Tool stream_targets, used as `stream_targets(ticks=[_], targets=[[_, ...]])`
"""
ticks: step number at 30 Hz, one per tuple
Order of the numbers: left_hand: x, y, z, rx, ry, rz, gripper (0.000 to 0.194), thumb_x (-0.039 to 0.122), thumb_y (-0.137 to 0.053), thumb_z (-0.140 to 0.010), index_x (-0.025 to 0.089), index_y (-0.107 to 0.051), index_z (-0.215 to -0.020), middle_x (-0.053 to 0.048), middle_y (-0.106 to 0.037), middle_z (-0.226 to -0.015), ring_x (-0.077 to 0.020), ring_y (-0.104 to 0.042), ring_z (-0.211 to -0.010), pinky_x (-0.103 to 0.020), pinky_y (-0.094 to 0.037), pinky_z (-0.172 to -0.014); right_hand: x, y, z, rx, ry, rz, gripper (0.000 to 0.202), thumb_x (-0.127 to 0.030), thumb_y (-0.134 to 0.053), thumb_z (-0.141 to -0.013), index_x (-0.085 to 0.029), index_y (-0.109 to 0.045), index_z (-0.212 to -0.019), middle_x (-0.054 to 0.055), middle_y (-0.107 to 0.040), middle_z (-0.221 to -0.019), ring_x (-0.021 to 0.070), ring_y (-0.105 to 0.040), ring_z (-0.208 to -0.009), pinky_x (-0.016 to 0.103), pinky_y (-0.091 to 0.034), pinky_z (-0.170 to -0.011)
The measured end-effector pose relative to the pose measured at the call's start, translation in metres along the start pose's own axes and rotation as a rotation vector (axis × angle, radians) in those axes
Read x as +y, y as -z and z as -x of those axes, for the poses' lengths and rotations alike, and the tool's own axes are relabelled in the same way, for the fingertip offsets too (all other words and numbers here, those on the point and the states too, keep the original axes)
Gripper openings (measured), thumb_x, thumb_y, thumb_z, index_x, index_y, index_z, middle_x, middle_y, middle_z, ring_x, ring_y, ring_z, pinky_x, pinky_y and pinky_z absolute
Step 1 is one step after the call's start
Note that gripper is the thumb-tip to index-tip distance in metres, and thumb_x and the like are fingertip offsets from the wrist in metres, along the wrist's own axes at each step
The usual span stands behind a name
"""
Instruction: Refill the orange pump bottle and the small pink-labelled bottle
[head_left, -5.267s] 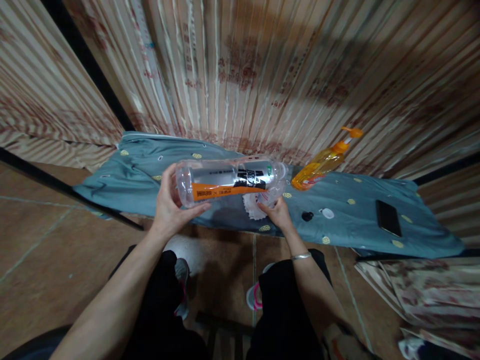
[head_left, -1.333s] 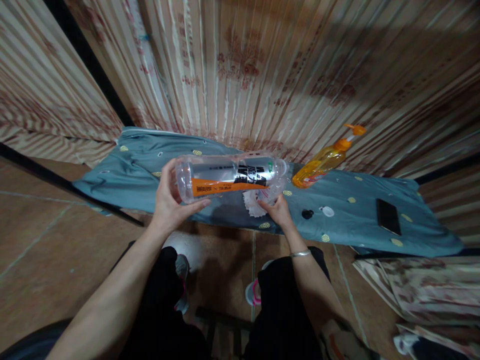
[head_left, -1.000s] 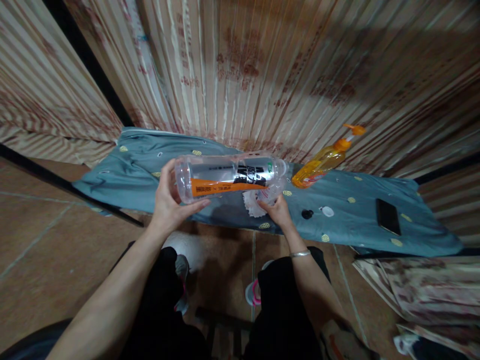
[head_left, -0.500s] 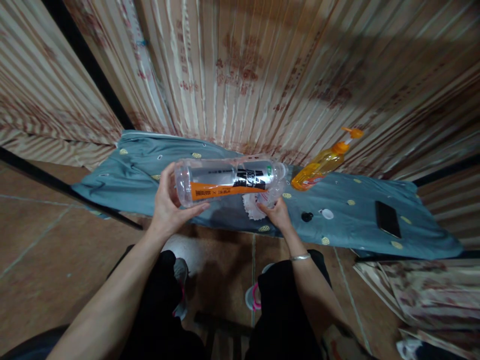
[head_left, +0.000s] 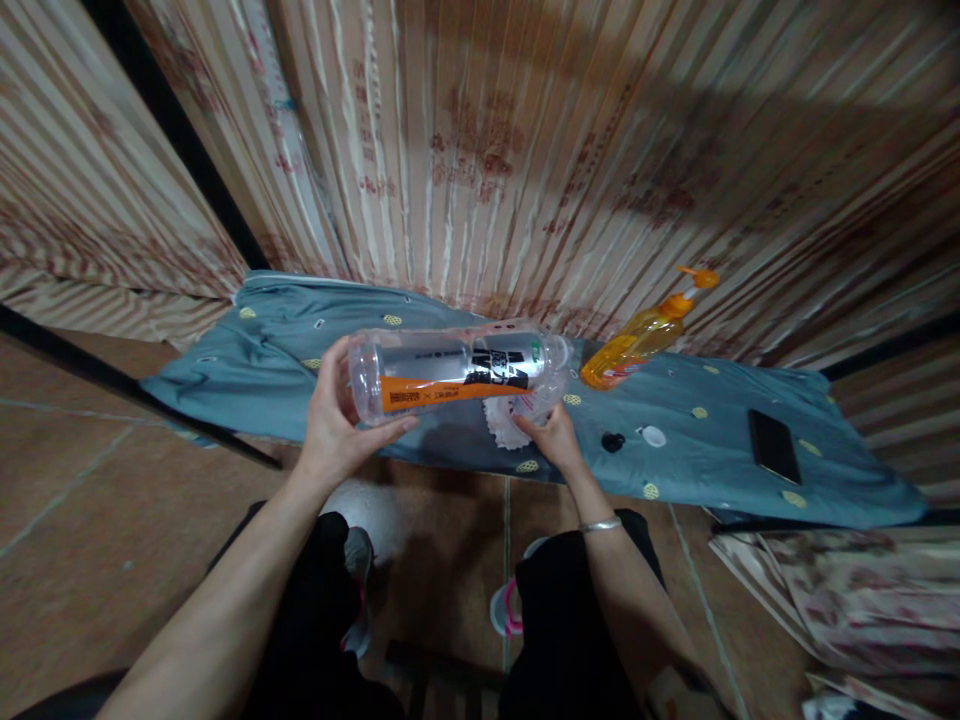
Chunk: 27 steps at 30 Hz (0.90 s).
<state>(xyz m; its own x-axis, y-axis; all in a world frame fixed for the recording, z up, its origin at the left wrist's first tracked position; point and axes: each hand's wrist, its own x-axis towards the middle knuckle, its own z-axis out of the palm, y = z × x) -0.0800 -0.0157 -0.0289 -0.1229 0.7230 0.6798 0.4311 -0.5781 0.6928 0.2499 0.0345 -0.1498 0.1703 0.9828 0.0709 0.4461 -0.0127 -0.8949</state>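
A large clear plastic drink bottle (head_left: 450, 368) with a silver and orange label lies sideways in the air, its neck to the right. My left hand (head_left: 335, 410) is wrapped round its base. Close against the neck, my right hand (head_left: 553, 432) is closed on a clear, crinkled plastic piece (head_left: 553, 388) with reddish marks; its exact kind is unclear. Beside those fingers shows a whitish piece with a frilled edge (head_left: 504, 424), partly covered by the bottle. Whether it joins the clear plastic I cannot tell.
A yellow pump bottle (head_left: 634, 342) with an orange top stands behind, to the right. A small black item (head_left: 613, 441), a white cap (head_left: 653, 436) and a dark phone (head_left: 774, 445) lie on the blue-green cloth (head_left: 705, 470). Patterned curtains (head_left: 480, 150) hang behind.
The view has shifted slightly, so the scene sits a little lower. Both hands keep their holds, and the bottle stays nearly level.
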Motion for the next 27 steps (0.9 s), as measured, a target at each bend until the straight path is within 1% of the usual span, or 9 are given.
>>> stream_targets(ticks=[6, 10, 13, 16, 19, 23, 27], targets=[[0.0, 0.001, 0.0, -0.002, -0.002, -0.011, 0.093, 0.063, -0.093, -0.058, 0.027, -0.056, -0.135, -0.012, -0.07, -0.133, -0.0378, -0.07, -0.122, -0.056, -0.061, -0.103, 0.002, 0.0, -0.002, -0.009, -0.01, 0.023, 0.067, -0.047, -0.085, -0.068, -0.022, -0.063, -0.126, 0.01, -0.08, -0.114, 0.0359, -0.076, -0.109, 0.055, -0.06, -0.101], [-0.004, 0.0, 0.002, 0.014, -0.04, -0.008, 0.092, 0.062, -0.093, -0.06, 0.028, -0.056, -0.137, -0.013, -0.069, -0.134, -0.0374, -0.07, -0.122, -0.055, -0.062, -0.103, -0.001, 0.0, 0.0, 0.003, -0.001, 0.041, 0.069, -0.047, -0.083, -0.068, -0.019, -0.062, -0.127, 0.012, -0.08, -0.115, 0.0373, -0.076, -0.109, 0.057, -0.06, -0.1], [-0.005, -0.001, 0.002, 0.019, -0.062, -0.008, 0.092, 0.063, -0.093, -0.061, 0.028, -0.056, -0.137, -0.012, -0.07, -0.133, -0.0364, -0.071, -0.12, -0.053, -0.063, -0.101, -0.004, 0.0, 0.001, 0.003, -0.008, 0.044, 0.067, -0.046, -0.083, -0.068, -0.019, -0.063, -0.126, 0.012, -0.08, -0.116, 0.0367, -0.075, -0.11, 0.056, -0.06, -0.101], [-0.004, 0.0, 0.001, 0.011, -0.046, -0.015, 0.095, 0.063, -0.094, -0.058, 0.027, -0.055, -0.138, -0.013, -0.069, -0.133, -0.0368, -0.071, -0.121, -0.053, -0.063, -0.1, -0.006, 0.001, 0.001, -0.003, -0.01, 0.029, 0.066, -0.044, -0.084, -0.068, -0.02, -0.063, -0.126, 0.011, -0.08, -0.115, 0.0353, -0.076, -0.109, 0.054, -0.06, -0.101], [-0.001, 0.0, 0.0, 0.0, -0.034, 0.003, 0.096, 0.064, -0.093, -0.058, 0.025, -0.055, -0.137, -0.013, -0.069, -0.132, -0.0372, -0.071, -0.12, -0.053, -0.063, -0.098, -0.008, 0.002, 0.001, -0.005, -0.007, 0.029, 0.069, -0.044, -0.084, -0.067, -0.019, -0.063, -0.127, 0.013, -0.079, -0.117, 0.0363, -0.075, -0.111, 0.054, -0.059, -0.101], [0.001, -0.001, -0.002, -0.003, -0.019, 0.016, 0.093, 0.066, -0.092, -0.059, 0.025, -0.056, -0.135, -0.013, -0.07, -0.13, -0.0361, -0.072, -0.118, -0.051, -0.065, -0.094, -0.012, 0.003, 0.002, 0.0, -0.017, 0.048, 0.066, -0.045, -0.083, -0.067, -0.017, -0.065, -0.124, 0.015, -0.079, -0.117, 0.0376, -0.075, -0.11, 0.055, -0.059, -0.1], [0.002, -0.002, -0.002, 0.0, -0.027, 0.036, 0.088, 0.064, -0.092, -0.06, 0.027, -0.058, -0.133, -0.012, -0.07, -0.13, -0.036, -0.072, -0.118, -0.05, -0.067, -0.092, -0.012, 0.003, 0.003, -0.002, -0.004, 0.029, 0.066, -0.045, -0.082, -0.068, -0.019, -0.064, -0.125, 0.013, -0.08, -0.116, 0.0359, -0.075, -0.109, 0.054, -0.059, -0.101]])
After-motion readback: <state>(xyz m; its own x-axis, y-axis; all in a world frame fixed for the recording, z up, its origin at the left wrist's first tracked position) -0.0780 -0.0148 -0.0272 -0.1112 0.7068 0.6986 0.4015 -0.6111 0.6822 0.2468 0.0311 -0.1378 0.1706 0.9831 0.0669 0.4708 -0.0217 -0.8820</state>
